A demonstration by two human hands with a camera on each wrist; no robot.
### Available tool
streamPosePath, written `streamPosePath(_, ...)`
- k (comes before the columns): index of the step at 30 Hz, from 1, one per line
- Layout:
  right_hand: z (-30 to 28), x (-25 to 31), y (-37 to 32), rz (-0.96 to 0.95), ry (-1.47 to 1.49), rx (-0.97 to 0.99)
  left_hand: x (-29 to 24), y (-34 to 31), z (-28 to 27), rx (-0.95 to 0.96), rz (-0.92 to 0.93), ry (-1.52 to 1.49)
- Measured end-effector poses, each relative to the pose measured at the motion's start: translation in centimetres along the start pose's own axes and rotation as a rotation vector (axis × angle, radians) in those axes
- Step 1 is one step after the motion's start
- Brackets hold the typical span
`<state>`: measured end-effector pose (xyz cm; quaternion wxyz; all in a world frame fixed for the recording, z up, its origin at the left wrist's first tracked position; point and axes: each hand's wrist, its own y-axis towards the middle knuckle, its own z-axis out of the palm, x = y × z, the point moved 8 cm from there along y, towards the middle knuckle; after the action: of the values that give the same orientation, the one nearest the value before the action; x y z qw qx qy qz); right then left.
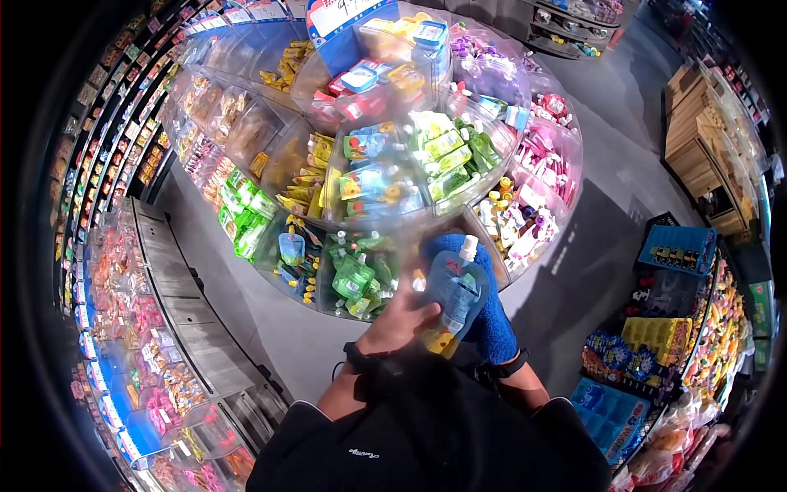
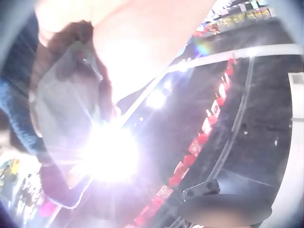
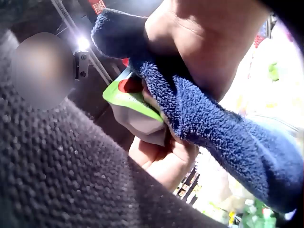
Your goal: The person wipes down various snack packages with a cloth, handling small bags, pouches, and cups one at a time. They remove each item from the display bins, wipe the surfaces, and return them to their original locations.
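Observation:
My left hand point(image 1: 398, 318) grips a spouted drink pouch point(image 1: 457, 287), with the thumb across its front. The pouch is bluish with a yellow lower corner, and its white cap points up. In the right wrist view, its bottom edge point(image 3: 135, 99) shows green with a red patch, and fingers of the left hand point(image 3: 164, 161) lie beneath. A blue terry towel point(image 1: 497, 332) drapes over my right hand point(image 3: 194, 42) and hangs down along the wrist. Held in that hand, it lies against the pouch's far side. The towel hides most of the right fingers. Glare washes out the left wrist view.
A round tiered display point(image 1: 344, 217) of clear bins holds many pouches just ahead. Green pouches point(image 1: 354, 277) fill a bin by the left hand. Candy shelves point(image 1: 156, 328) line the left; blue trays point(image 1: 607, 414) and a wooden stand point(image 1: 705, 148) are at right.

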<state>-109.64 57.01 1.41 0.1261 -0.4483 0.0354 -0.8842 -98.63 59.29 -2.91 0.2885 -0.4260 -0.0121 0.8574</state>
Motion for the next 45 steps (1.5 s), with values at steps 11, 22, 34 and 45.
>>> streamPosePath(11,0.1,0.2,-1.3,0.097,-0.067,0.002,-0.8,-0.4,1.7,0.013,-0.063,0.243)
streamPosePath(22,-9.2,-5.0,-0.7,-0.231,-0.142,-0.362,-0.3,0.2,0.5,0.052,0.076,0.381)
streamPosePath(34,-13.2,1.0,-3.1,-0.557,-0.697,-0.526,-0.5,2.4,-10.5,-0.364,0.141,0.100)
streamPosePath(45,-7.8,4.6,-6.8,-0.765,-1.652,-0.683,-3.4,9.3,-22.1,-0.654,0.431,-0.165)
